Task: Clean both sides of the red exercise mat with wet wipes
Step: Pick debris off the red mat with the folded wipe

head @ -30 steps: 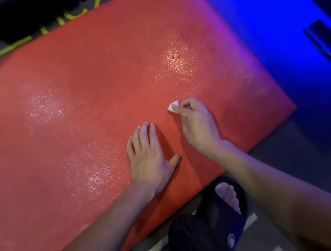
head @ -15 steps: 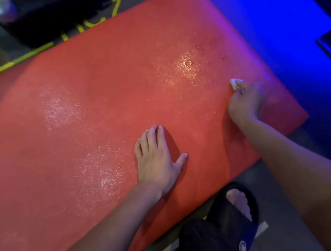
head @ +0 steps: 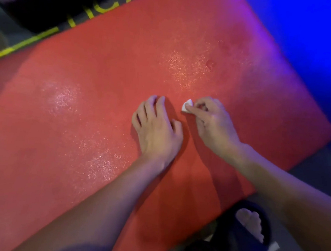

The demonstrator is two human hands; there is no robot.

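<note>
The red exercise mat (head: 104,80) lies flat on the floor and fills most of the view, with shiny damp patches on its surface. My right hand (head: 212,123) holds a small folded white wet wipe (head: 187,106) against the mat near its middle, fingers curled round it. Just to the left of it, my left hand (head: 156,130) rests palm-down on the mat with its fingers slightly bent, holding nothing.
A foot in a dark slide sandal (head: 247,232) stands on the grey floor at the mat's near edge. Yellow floor markings (head: 23,43) and a dark object (head: 41,0) lie beyond the far-left edge. Blue-lit floor (head: 317,48) borders the mat's right side.
My right hand swept the wipe out to the mat's right edge, then back left to beside my left hand. The left hand stayed planted, its fingers now a little more bent.
</note>
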